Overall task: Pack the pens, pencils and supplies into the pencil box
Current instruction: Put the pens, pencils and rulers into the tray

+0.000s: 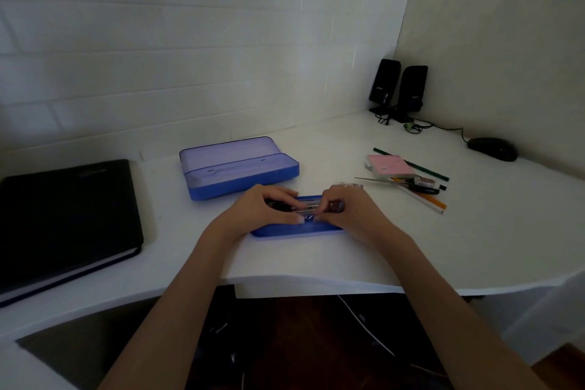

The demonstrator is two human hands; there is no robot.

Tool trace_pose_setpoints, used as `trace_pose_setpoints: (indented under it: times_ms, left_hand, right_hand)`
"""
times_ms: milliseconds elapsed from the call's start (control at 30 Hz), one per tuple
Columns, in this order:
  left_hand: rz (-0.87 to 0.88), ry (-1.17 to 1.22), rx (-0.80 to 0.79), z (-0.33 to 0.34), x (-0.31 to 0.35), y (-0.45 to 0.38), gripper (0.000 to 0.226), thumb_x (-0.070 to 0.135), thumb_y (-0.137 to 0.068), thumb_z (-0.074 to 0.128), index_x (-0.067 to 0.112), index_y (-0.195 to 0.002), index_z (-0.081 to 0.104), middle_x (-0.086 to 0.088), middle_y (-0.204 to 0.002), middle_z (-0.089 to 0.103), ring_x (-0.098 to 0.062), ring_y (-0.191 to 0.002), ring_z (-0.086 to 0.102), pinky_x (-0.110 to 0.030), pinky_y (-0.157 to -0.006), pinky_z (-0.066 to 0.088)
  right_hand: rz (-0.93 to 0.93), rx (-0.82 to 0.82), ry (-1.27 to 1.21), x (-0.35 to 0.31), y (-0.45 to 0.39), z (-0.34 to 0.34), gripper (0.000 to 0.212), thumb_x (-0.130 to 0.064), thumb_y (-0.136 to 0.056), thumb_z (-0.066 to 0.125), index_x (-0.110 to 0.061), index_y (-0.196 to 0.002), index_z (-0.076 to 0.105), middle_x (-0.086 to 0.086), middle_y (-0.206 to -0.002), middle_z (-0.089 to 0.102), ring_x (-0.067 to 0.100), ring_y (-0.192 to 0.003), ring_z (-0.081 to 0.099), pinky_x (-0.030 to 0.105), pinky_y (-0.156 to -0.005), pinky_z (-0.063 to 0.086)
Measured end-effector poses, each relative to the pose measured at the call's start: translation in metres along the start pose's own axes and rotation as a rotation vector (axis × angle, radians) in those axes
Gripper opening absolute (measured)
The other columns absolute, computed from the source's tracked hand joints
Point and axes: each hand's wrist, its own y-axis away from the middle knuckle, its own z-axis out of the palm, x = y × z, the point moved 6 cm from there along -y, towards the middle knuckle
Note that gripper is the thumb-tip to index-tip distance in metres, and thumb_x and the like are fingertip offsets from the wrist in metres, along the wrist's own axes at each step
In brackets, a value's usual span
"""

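- Left hand [267,206] and right hand [343,207] both rest curled over a shallow blue plastic tray [297,229], fingers pinching thin pens [308,203] lying inside it.
- The open blue plastic pencil box [240,168] sits just behind the tray.
- Loose pencils [421,196] and a pink sticky-note pad [391,165] lie to the right on the white desk [474,231].

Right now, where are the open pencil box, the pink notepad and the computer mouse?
open pencil box [243,180]: head view, on its blue front wall.
pink notepad [391,164]: head view, middle of its pink top face.
computer mouse [492,149]: head view, centre of its black back.
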Motion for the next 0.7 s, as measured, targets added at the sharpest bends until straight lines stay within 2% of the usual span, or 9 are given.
trace_pose_setpoints:
  times_ms: [100, 200, 300, 367, 400, 467, 567, 633, 700]
  left_hand:
    - [0.040, -0.091, -0.016, 0.000, -0.002, -0.002, 0.034, 0.019, -0.065, 0.082, 0.032, -0.095, 0.074, 0.011, -0.116, 0.064, 0.001, -0.108, 0.055, -0.013, -0.092, 0.039]
    - [0.042, -0.101, -0.014, -0.001, -0.004, -0.003, 0.034, 0.017, -0.067, 0.081, 0.029, -0.098, 0.074, 0.012, -0.117, 0.063, 0.000, -0.110, 0.055, -0.018, -0.096, 0.039]
    - [0.040, -0.124, -0.020, 0.000, -0.004, -0.003, 0.033, 0.021, -0.068, 0.081, 0.036, -0.096, 0.073, 0.015, -0.116, 0.063, -0.001, -0.112, 0.054, -0.021, -0.100, 0.037]
    - [0.041, -0.139, -0.020, 0.001, -0.004, -0.003, 0.033, 0.024, -0.067, 0.081, 0.041, -0.094, 0.072, 0.019, -0.114, 0.062, 0.001, -0.112, 0.053, -0.021, -0.100, 0.036]
    - [0.043, -0.142, -0.021, 0.001, -0.004, -0.004, 0.033, 0.025, -0.067, 0.081, 0.042, -0.093, 0.071, 0.019, -0.114, 0.062, 0.001, -0.112, 0.053, -0.021, -0.101, 0.036]
    - [0.048, -0.141, -0.026, 0.002, -0.003, -0.005, 0.033, 0.025, -0.067, 0.081, 0.043, -0.093, 0.071, 0.019, -0.114, 0.062, 0.001, -0.112, 0.053, -0.022, -0.101, 0.036]
    - [0.055, -0.149, -0.032, 0.002, -0.003, -0.005, 0.032, 0.025, -0.068, 0.080, 0.043, -0.093, 0.071, 0.018, -0.115, 0.062, 0.001, -0.112, 0.052, -0.023, -0.102, 0.037]
    - [0.062, -0.148, -0.038, 0.002, -0.002, -0.004, 0.033, 0.025, -0.068, 0.080, 0.045, -0.093, 0.070, 0.018, -0.116, 0.062, 0.001, -0.113, 0.052, -0.023, -0.102, 0.037]
    - [0.069, -0.150, -0.038, 0.002, -0.002, -0.004, 0.034, 0.025, -0.068, 0.080, 0.048, -0.091, 0.069, 0.018, -0.116, 0.062, 0.001, -0.113, 0.052, -0.024, -0.102, 0.037]
  right_hand:
    - [0.006, -0.009, -0.002, -0.001, 0.001, -0.003, 0.005, -0.015, -0.070, 0.078, -0.016, -0.072, 0.073, -0.007, -0.075, 0.054, 0.002, -0.070, 0.051, 0.007, -0.064, 0.038]
    - [0.045, 0.024, -0.055, 0.007, 0.004, -0.015, 0.006, -0.018, -0.072, 0.077, -0.021, -0.076, 0.074, -0.007, -0.077, 0.057, -0.004, -0.070, 0.052, 0.007, -0.064, 0.037]
    - [0.139, 0.369, 0.040, 0.033, 0.013, -0.061, 0.009, -0.021, -0.078, 0.071, -0.019, -0.087, 0.073, -0.002, -0.089, 0.065, -0.002, -0.079, 0.055, 0.014, -0.072, 0.040]
    - [0.270, 0.520, 0.243, 0.059, 0.023, -0.093, 0.025, -0.026, -0.083, 0.065, -0.023, -0.108, 0.067, 0.005, -0.114, 0.064, 0.019, -0.106, 0.056, 0.033, -0.088, 0.043]
    - [0.361, 0.506, 0.333, 0.073, 0.027, -0.102, 0.037, -0.030, -0.084, 0.062, -0.027, -0.121, 0.059, 0.005, -0.129, 0.058, 0.026, -0.119, 0.050, 0.041, -0.097, 0.039]
    - [0.499, 0.364, 0.433, 0.097, 0.032, -0.108, 0.060, -0.043, -0.085, 0.058, -0.038, -0.139, 0.034, 0.001, -0.151, 0.035, 0.029, -0.138, 0.029, 0.051, -0.108, 0.025]
    - [0.472, 0.131, 0.534, 0.112, 0.022, -0.098, 0.079, -0.062, -0.079, 0.054, -0.047, -0.143, 0.011, -0.003, -0.159, 0.011, 0.030, -0.145, 0.007, 0.057, -0.113, 0.011]
    - [0.454, 0.032, 0.540, 0.116, 0.009, -0.091, 0.081, -0.069, -0.076, 0.051, -0.049, -0.142, 0.008, -0.004, -0.159, 0.006, 0.031, -0.145, 0.005, 0.059, -0.112, 0.012]
    - [0.466, -0.030, 0.552, 0.121, 0.000, -0.088, 0.076, -0.074, -0.076, 0.043, -0.048, -0.141, 0.014, -0.003, -0.157, 0.016, 0.033, -0.143, 0.018, 0.060, -0.112, 0.019]
